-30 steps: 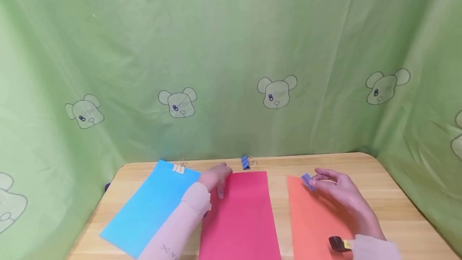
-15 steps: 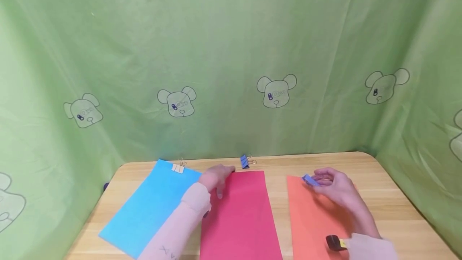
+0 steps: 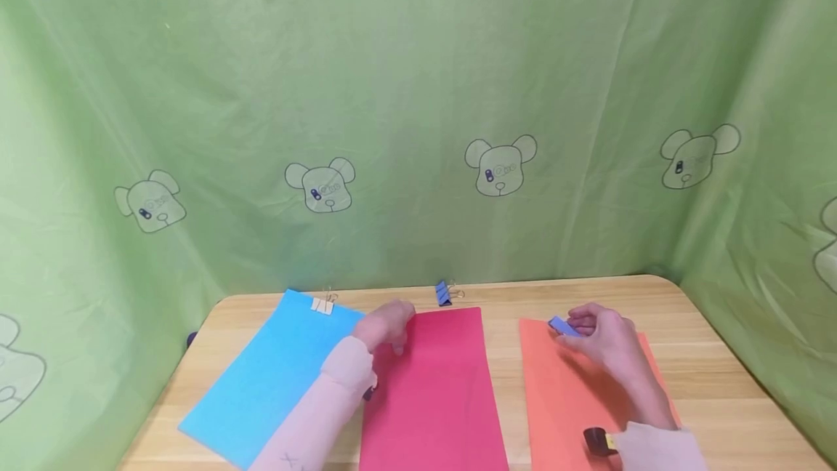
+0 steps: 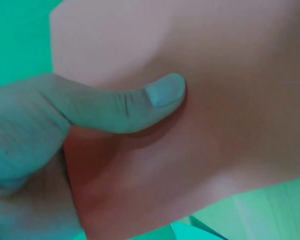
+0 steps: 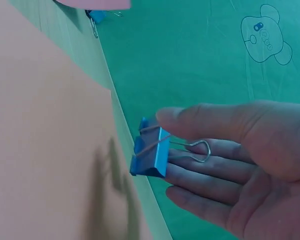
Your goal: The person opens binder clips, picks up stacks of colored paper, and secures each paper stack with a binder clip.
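My left hand (image 3: 387, 325) grips the upper left corner of the red sheet (image 3: 431, 391); in the left wrist view the thumb (image 4: 135, 107) lies flat on the sheet (image 4: 215, 125), the other fingers hidden beneath it. Between thumb and fingers my right hand (image 3: 611, 340) holds a blue binder clip (image 3: 565, 326) over the top of the orange sheet (image 3: 562, 398). The right wrist view shows this clip (image 5: 152, 152) with its wire handles toward the palm of the hand (image 5: 240, 160), and the orange sheet (image 5: 45, 130) beside it.
On the left lies a blue sheet (image 3: 275, 376) with a white binder clip (image 3: 322, 305) at its top edge. Another blue binder clip (image 3: 444, 294) stands near the back edge of the wooden table (image 3: 510, 296). A green curtain (image 3: 405, 78) surrounds the table.
The blue clip in my right hand has turned and sits slightly farther right. My left hand has shifted a little left at the red sheet, whose top edge has moved slightly.
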`<state>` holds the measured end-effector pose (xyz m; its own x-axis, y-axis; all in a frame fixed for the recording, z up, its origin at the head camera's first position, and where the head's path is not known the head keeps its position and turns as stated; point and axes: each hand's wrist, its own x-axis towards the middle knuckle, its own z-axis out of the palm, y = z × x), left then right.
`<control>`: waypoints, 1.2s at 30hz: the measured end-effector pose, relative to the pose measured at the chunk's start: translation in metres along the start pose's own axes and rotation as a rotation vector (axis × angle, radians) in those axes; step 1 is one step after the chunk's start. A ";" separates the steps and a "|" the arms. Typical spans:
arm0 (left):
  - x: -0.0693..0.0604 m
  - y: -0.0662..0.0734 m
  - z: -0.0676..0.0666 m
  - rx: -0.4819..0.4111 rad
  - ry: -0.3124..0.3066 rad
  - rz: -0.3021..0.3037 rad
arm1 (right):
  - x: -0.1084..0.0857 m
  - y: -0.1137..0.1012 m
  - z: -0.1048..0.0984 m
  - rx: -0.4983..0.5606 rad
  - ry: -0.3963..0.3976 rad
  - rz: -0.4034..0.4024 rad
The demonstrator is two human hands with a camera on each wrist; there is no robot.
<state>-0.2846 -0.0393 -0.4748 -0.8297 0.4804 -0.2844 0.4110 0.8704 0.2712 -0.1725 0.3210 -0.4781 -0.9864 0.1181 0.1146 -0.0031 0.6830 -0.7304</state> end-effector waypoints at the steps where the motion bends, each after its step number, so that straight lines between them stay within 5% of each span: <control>1: -0.001 -0.002 0.000 -0.021 0.016 0.008 | 0.000 0.000 0.000 0.008 -0.008 -0.005; 8: -0.006 -0.025 -0.004 -0.175 0.103 0.165 | -0.001 -0.002 0.002 -0.047 0.011 -0.015; 17: -0.030 -0.052 -0.025 -0.461 -0.030 0.246 | -0.001 -0.006 0.002 0.027 0.028 -0.024; 22: -0.039 -0.079 -0.028 -0.638 -0.060 0.215 | -0.001 -0.006 0.002 0.038 -0.012 0.011; 28: -0.056 -0.101 -0.030 -0.730 -0.019 0.135 | 0.000 -0.006 0.001 0.015 -0.025 0.036; 36: -0.063 -0.112 -0.009 -0.947 0.065 0.069 | 0.001 -0.005 0.001 0.012 -0.026 0.011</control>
<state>-0.2819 -0.1681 -0.4789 -0.8462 0.4955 -0.1962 0.0065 0.3778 0.9259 -0.1733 0.3164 -0.4751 -0.9903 0.1062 0.0891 0.0057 0.6733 -0.7393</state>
